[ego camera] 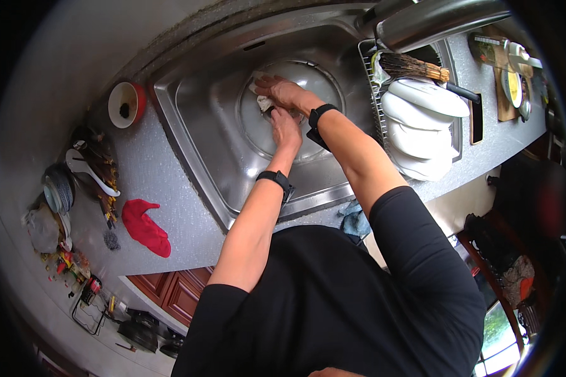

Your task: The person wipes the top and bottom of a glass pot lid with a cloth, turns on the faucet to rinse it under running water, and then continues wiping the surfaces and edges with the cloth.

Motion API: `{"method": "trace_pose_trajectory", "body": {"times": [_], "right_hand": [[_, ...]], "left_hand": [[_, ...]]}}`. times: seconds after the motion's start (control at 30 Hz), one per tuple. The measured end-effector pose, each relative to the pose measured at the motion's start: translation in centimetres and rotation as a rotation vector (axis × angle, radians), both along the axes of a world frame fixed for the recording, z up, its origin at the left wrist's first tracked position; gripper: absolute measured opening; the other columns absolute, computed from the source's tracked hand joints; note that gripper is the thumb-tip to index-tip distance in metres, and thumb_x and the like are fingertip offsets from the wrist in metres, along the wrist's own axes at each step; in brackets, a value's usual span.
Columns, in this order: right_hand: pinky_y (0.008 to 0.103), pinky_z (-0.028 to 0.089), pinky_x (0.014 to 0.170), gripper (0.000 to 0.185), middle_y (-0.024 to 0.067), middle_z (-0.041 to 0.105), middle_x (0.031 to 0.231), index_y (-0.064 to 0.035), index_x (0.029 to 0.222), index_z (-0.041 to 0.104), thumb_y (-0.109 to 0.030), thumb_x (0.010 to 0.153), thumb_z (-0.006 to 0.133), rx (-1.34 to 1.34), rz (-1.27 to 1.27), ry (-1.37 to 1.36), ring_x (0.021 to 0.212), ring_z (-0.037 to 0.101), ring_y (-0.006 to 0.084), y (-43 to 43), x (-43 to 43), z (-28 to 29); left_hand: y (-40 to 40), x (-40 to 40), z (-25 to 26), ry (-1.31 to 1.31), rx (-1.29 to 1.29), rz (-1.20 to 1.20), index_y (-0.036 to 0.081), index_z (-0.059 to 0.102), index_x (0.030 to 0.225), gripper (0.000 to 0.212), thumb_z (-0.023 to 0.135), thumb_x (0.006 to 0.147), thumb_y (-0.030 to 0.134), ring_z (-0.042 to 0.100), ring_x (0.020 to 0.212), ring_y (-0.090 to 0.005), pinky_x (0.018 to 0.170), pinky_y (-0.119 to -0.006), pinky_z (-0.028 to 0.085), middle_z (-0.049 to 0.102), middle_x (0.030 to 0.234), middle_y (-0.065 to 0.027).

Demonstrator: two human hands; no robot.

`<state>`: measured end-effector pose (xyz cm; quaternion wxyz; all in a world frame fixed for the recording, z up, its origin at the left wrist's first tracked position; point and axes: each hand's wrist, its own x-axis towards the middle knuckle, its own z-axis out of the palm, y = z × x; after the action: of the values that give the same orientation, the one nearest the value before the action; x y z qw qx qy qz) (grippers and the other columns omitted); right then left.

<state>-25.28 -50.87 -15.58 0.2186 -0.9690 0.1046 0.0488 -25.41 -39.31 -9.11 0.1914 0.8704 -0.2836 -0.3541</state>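
Note:
A round, see-through lid with a metal rim, apparently a glass pot lid (259, 134), lies in the stainless steel sink (207, 141). My right hand (283, 90) is spread flat on a pale, wet cloth (264, 102) against the lid's upper left part. Just below it, my left hand (287, 126) has its fingers closed at a small dark part near the lid's middle, perhaps its knob; the fingers partly hide it. Both hands are close together, and black bands circle both wrists.
White dishes (420, 136) and a bamboo brush (412, 67) fill a wire rack (379, 113) at the right. A phone-like object (477, 118) lies beyond. On the left counter are a red bowl (140, 106), a red cloth (144, 228) and a steel scrubber (111, 240).

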Motion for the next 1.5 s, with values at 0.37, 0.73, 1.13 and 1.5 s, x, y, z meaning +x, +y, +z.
{"method": "trace_pose_trajectory", "body": {"times": [0.37,0.73,1.13,1.5], "right_hand": [[0.0395,0.030,0.100,0.049,0.0235,0.033,0.132,0.0011,0.125,0.039,-0.014,0.080,0.047,0.111,-1.307,0.332,0.122,0.034,0.0356,7.0,-12.9,-2.8],[0.0386,0.032,0.096,0.032,0.0075,0.043,0.130,-0.0089,0.101,0.062,-0.024,0.073,0.058,0.006,-2.147,0.824,0.121,0.038,0.0249,1.0,-7.7,-11.4],[0.0356,0.050,0.068,0.022,0.0133,0.064,0.082,-0.0026,0.087,0.060,-0.015,0.071,0.050,-0.216,-0.368,0.224,0.078,0.063,0.0265,4.5,6.8,1.3],[0.0322,0.044,0.085,0.023,0.0027,0.061,0.103,-0.0165,0.095,0.061,-0.015,0.080,0.044,-0.178,0.326,0.187,0.097,0.057,0.0237,2.2,4.9,0.1]], "left_hand": [[-0.6,-0.3,1.8,-0.052,0.000,-0.035,0.003,0.028,0.130,0.069,0.065,0.075,0.022,0.046,0.106,-0.0350,0.087,-0.040,0.041,0.040,0.117,-0.0166],[-1.5,-1.0,2.4,-0.014,0.011,-0.045,0.002,0.025,0.131,0.069,0.064,0.076,0.020,0.047,0.103,-0.0359,0.083,-0.041,0.043,0.039,0.116,-0.0179],[2.2,-0.7,-7.5,0.204,-0.431,0.145,0.006,0.029,0.128,0.055,0.049,0.083,0.030,0.039,0.114,-0.0280,0.094,-0.038,0.032,0.038,0.126,-0.0168],[0.5,0.8,-2.1,0.191,-0.047,-0.006,0.009,0.042,0.117,0.051,0.063,0.073,0.025,0.042,0.109,-0.0338,0.097,-0.041,0.030,0.041,0.119,-0.0167]]}}
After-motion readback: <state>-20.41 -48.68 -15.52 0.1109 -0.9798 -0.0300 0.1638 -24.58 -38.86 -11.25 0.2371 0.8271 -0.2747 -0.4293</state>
